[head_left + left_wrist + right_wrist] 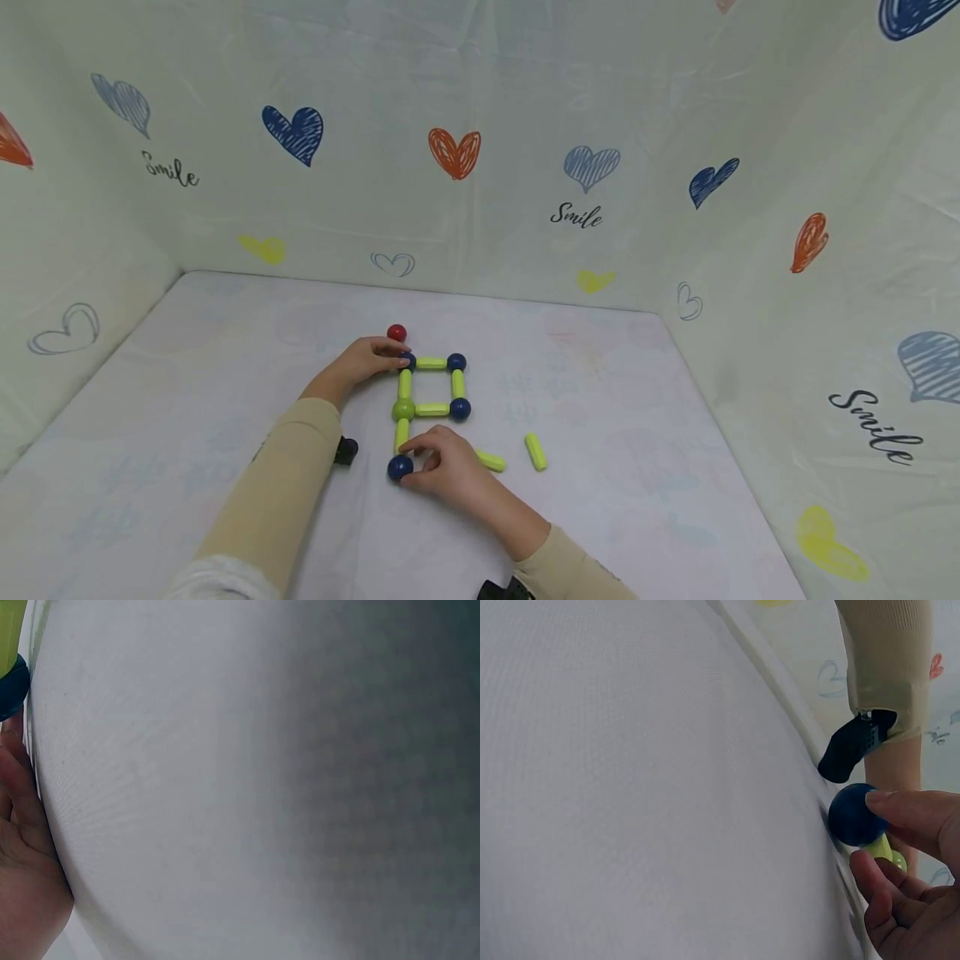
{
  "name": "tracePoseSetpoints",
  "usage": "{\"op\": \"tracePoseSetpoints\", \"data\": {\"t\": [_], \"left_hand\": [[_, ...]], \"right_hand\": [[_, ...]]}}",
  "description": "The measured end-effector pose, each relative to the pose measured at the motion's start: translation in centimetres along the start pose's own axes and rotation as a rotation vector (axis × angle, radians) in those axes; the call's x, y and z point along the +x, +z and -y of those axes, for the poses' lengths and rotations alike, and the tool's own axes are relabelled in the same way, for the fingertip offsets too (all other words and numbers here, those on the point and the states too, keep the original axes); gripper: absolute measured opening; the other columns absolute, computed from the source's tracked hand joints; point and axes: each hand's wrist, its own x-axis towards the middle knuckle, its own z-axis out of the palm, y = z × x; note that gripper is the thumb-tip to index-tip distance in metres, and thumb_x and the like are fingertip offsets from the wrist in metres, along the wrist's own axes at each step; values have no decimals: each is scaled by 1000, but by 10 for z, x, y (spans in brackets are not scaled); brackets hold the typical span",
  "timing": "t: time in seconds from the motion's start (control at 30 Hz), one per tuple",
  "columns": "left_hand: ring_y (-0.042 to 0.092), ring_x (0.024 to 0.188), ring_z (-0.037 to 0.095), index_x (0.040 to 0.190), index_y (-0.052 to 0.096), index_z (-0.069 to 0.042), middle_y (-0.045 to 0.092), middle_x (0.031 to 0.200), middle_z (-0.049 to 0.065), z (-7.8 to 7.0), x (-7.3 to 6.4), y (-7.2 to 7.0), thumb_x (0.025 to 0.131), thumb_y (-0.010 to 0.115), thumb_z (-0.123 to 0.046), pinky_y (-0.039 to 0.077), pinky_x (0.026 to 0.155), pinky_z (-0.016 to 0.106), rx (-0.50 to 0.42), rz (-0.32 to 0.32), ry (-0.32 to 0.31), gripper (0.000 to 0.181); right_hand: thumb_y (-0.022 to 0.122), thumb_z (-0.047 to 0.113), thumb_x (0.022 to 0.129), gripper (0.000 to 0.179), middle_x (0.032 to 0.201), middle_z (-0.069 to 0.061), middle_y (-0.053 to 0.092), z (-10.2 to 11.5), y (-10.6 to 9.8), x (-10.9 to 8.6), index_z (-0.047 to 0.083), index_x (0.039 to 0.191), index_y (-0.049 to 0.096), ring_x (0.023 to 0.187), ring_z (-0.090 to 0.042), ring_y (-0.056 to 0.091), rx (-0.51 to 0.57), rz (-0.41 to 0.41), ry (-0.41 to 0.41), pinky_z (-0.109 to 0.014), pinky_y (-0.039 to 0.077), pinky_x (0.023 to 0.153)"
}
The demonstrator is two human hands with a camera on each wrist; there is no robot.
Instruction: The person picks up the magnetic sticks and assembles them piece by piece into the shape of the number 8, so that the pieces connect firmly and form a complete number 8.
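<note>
A flat figure of yellow-green sticks and balls lies on the table. Its square has blue balls at the far right (pixel 456 362) and near right (pixel 460 408), and a green ball (pixel 403 409) at the near left. My left hand (pixel 366 360) holds the far-left blue ball (pixel 410 361), partly covered by fingers; the left wrist view catches this ball (pixel 12 688) at its edge. From the green ball a stick (pixel 402 435) runs toward me to another blue ball (pixel 400 467). My right hand (pixel 453 469) pinches that ball (pixel 854 815) with thumb and fingers.
A red ball (pixel 397 332) sits just beyond the far-left corner. Two loose yellow-green sticks lie to the right: one (pixel 536 452) fully visible, the other (pixel 491 461) partly behind my right hand. A patterned cloth wall (pixel 510 225) stands behind the table.
</note>
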Motion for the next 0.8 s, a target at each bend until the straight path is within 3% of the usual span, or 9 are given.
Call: {"op": "tracePoseSetpoints", "data": {"t": [0.33, 0.8], "left_hand": [[46, 119, 33, 123, 67, -10, 54, 131, 17, -2, 0, 0, 90, 72, -25, 35, 107, 48, 4, 0, -6, 36], [50, 116, 32, 129, 62, -8, 54, 132, 19, -3, -2, 1, 91, 72, -25, 42, 102, 45, 13, -9, 3, 43]], "right_hand": [[81, 13, 80, 31, 99, 2, 59, -6, -23, -9, 13, 110, 72, 74, -6, 55, -43, -56, 17, -22, 48, 66], [81, 11, 80, 30, 100, -2, 60, -13, -56, -18, 10, 108, 72, 76, -10, 55, -151, -104, 29, -24, 47, 64]]}}
